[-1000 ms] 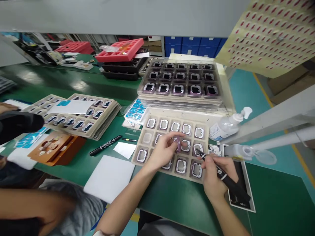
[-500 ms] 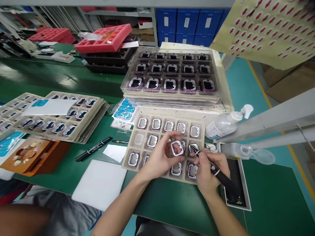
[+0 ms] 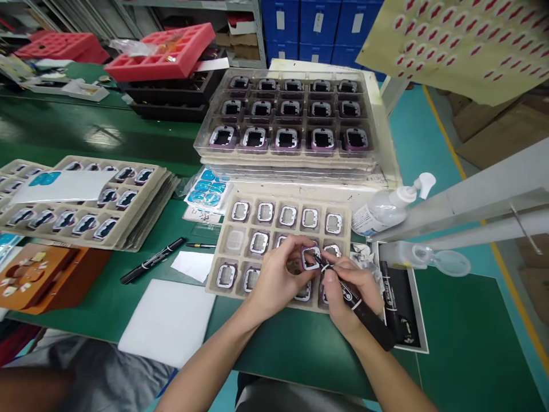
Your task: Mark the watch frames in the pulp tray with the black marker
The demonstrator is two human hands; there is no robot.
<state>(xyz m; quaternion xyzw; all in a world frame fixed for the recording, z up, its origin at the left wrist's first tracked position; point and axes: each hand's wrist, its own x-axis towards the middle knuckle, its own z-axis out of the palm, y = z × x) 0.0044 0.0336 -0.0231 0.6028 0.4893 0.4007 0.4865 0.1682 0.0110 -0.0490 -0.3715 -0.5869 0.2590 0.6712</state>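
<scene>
Over a beige tray (image 3: 219,247) of small square frames, my left hand (image 3: 277,277) pinches one white-and-purple frame (image 3: 310,258) between thumb and fingers. A black marker (image 3: 364,312) is gripped in my right hand (image 3: 351,292), its tip touching or very near the held frame. Both hands are close together above the tray's right half and hide some of its compartments. One compartment (image 3: 235,240) in the tray's left column holds no frame.
Behind the tray stands a stack of clear-covered trays (image 3: 287,154). A pump bottle (image 3: 381,214) and a white-edged box (image 3: 422,320) are at the right. To the left lie another marker (image 3: 152,261), a white foam sheet (image 3: 167,320) and stacked trays (image 3: 146,212).
My right hand has moved left with the marker, bringing its tip to the frame in my left hand. The whole view has shifted slightly.
</scene>
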